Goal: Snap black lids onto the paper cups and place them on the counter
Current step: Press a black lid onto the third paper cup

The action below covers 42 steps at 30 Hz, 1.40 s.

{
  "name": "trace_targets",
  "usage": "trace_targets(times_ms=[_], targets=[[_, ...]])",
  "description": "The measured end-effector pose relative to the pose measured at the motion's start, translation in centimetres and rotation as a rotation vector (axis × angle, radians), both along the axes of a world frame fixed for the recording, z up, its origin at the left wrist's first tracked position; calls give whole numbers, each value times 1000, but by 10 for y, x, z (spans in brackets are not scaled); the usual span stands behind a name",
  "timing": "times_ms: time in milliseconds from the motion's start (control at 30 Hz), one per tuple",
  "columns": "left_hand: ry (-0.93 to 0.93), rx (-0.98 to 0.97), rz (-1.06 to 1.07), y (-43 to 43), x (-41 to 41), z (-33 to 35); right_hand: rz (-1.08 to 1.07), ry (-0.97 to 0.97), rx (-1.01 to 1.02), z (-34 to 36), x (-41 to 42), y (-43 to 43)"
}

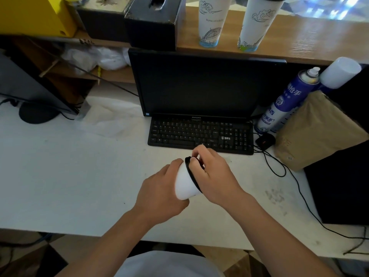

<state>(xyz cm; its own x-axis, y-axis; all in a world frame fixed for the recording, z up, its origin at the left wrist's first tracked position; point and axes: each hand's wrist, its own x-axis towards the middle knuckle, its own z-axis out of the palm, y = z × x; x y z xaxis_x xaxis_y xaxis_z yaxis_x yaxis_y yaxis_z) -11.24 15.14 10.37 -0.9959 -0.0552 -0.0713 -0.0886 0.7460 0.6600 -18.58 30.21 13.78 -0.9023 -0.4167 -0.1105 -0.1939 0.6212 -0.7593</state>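
white paper cup tilts above the surface, left hand grip wrapped round it; right hand grip pinches the black lid onto its mouth. next, likely: seat the rim, then upper surface.

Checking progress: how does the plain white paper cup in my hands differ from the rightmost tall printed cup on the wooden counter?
The plain white paper cup is tilted, gripped by the left hand, right hand on its black lid; the printed cup stands upright on the wooden counter. Held cup bare, counter cup decorated. Both have dark lids.
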Motion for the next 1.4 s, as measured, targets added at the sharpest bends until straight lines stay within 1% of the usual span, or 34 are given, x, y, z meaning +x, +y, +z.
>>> trace_targets(times_ms=[67, 167, 267, 333, 433, 500, 567, 600, 700, 733, 767, 800, 833, 900, 933, 1033, 1067, 1100, 1133, 1267, 1300, 1400], targets=[[-102, 103, -26, -6, 0, 2, 59, 44, 2, 6, 2, 2], [-181, 200, -49, -9, -1, 9, 140, 117, 8, 15, 4, 5], [-227, 281, -76, -10, -4, 15, 199, 205, 26, 27, 3, 8], [-251, 365, -111, -12, -6, 19, 259, 230, 26, 34, 1, 11], [-267, 495, -215, -15, -10, 24, 355, 259, 9, 41, -2, 15], [-320, 572, -274, -18, -12, 26, 390, 271, -5, 43, -3, 17], [-437, 646, -330, -23, -15, 27, 413, 259, -28, 43, -1, 18], [-519, 714, -372, -26, -17, 26, 418, 246, -41, 43, 0, 18], [-788, 1009, -508, -29, -19, 18, 417, 195, -76, 40, 4, 17], [-860, 1076, -523, -29, -19, 16, 409, 162, -83, 38, 4, 17], [-896, 1091, -498, -28, -19, 16, 389, 115, -86, 35, 3, 17], [-884, 1058, -442, -27, -19, 16, 346, 54, -86, 31, 1, 17], [-811, 952, -359, -25, -18, 16, 280, -9, -78, 26, -1, 17], [-543, 575, -185, -22, -12, 12, 113, -99, -28, 18, -6, 17], [-407, 383, -142, -20, -7, 12, 24, -160, -12, 14, -9, 18], [-113, -97, -143, -18, 6, 1, -188, -388, -23, 6, -12, 16], [-44, -198, -135, -19, 9, -5, -226, -430, -32, 4, -12, 13], [-6, -237, -116, -20, 9, -9, -259, -453, -45, 3, -11, 10], [1, -226, -96, -23, 9, -11, -288, -455, -58, 3, -8, 6], [-97, -57, -92, -38, 10, -5, -316, -353, -39, 9, 1, -10], [-131, 9, -91, -45, 11, -2, -310, -316, -49, 12, 3, -16], [-282, 293, -81, -68, 13, 6, -244, -170, -71, 22, 11, -36]])
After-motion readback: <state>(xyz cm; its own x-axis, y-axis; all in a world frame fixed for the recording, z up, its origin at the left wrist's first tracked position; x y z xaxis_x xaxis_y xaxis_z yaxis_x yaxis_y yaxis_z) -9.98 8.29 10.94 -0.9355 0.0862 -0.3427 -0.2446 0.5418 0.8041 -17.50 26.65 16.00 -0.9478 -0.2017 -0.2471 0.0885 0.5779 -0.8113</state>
